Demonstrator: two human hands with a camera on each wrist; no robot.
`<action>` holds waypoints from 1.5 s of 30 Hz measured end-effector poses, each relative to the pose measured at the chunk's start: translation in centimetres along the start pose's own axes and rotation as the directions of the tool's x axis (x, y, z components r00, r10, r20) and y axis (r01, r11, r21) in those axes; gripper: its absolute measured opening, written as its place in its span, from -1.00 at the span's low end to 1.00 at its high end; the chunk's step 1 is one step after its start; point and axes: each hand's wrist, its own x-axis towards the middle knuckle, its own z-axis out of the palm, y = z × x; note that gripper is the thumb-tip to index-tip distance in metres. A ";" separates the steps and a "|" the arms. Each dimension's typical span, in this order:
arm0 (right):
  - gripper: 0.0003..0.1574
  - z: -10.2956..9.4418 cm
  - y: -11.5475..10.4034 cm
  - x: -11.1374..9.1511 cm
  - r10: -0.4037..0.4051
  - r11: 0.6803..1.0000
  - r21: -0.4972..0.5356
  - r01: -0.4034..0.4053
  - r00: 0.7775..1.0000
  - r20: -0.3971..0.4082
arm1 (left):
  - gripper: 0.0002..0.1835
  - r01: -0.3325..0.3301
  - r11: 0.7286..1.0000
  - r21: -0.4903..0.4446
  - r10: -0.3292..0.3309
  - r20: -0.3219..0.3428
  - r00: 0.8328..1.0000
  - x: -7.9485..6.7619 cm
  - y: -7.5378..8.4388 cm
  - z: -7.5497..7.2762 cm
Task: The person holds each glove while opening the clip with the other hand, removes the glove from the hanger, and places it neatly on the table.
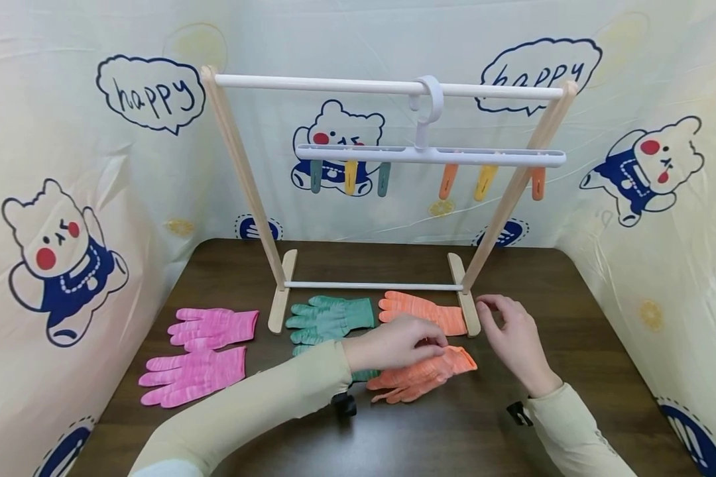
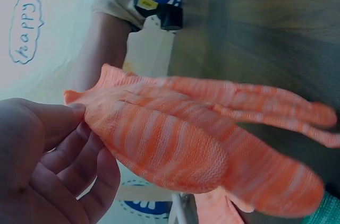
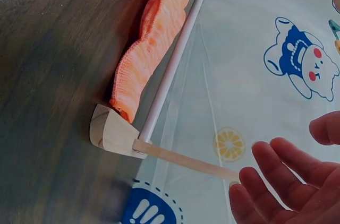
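My left hand [image 1: 396, 341] pinches an orange striped knit glove [image 1: 414, 379] near its cuff between thumb and fingers. In the left wrist view, that glove [image 2: 170, 139] hangs with its fingers spreading toward the right. A second orange glove [image 1: 420, 311] lies flat behind it, its cuff beside the rack's right foot [image 1: 468, 311]. To the right of that foot, my right hand [image 1: 516, 338] hovers with loosely bent fingers and holds nothing. Its fingers [image 3: 289, 163] show apart in the right wrist view. A green glove [image 1: 331, 318] lies left of the orange ones; another is partly hidden under my left forearm.
Two pink gloves, one farther back [image 1: 215, 328] and one nearer [image 1: 197, 374], lie at the table's left. Behind everything stands a wooden rack with a white top bar [image 1: 334, 84]. From it hangs a white hanger [image 1: 429, 156] with several green, yellow and orange clips.
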 end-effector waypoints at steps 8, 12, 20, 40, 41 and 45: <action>-0.70 0.1 0.2 0.1 -0.010 1.000 0.003 0.010 1.000 -0.011 | -0.85 -0.017 0.996 0.089 0.009 0.085 0.996 2.2 -0.3 1.1; -0.70 0.0 0.5 0.1 -0.001 1.000 -0.006 0.000 1.000 -0.016 | -0.82 0.010 0.995 0.098 -0.022 0.124 0.992 3.1 -0.6 1.6; -0.71 -0.2 0.8 0.1 0.010 1.000 -0.013 -0.010 1.000 -0.005 | -0.83 0.018 0.983 0.181 -0.041 0.127 0.991 4.5 -1.4 3.0; -0.64 -0.1 0.9 0.2 0.047 0.999 -0.026 -0.046 0.999 0.028 | -0.92 0.102 0.969 0.224 -0.123 0.077 0.989 5.9 -3.8 6.2; -0.64 -0.1 0.9 0.2 0.052 0.998 -0.024 -0.052 0.998 0.033 | -0.92 0.104 0.967 0.231 -0.124 0.076 0.989 5.9 -4.0 6.3; -0.65 -0.1 0.8 0.2 0.057 0.998 -0.019 -0.056 0.998 0.040 | -0.94 0.121 0.960 0.251 -0.142 0.066 0.988 6.1 -4.4 6.8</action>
